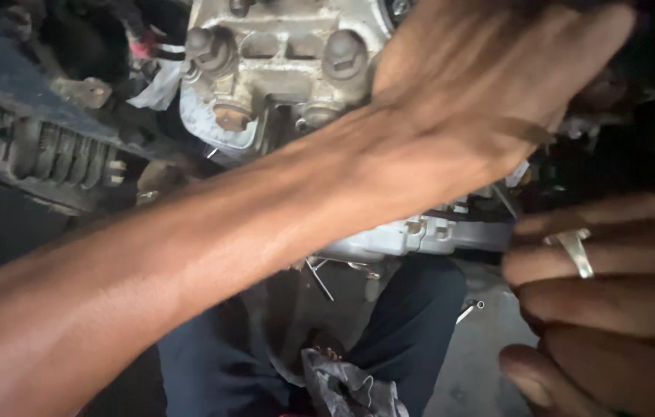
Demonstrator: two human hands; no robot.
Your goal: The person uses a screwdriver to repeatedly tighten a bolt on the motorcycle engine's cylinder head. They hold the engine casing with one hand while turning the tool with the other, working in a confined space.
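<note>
Left hand (497,69) reaches across the engine (281,62), its fingers hidden, grip unclear; right hand (605,301), fingers curled together, wears a ring (577,251). Judged mid-reach; next needs firm purchase.

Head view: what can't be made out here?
- Left hand: fingertips run off the top right edge into shadow, so what it grips is hidden.
- Right hand: close and blurred, cut by the right edge; any hold is unclear.
- Engine casing: the forearm crosses its lower part.
- Small metal tools on the floor: too small to identify.
- Crumpled rag: cut off by the bottom edge.
</note>
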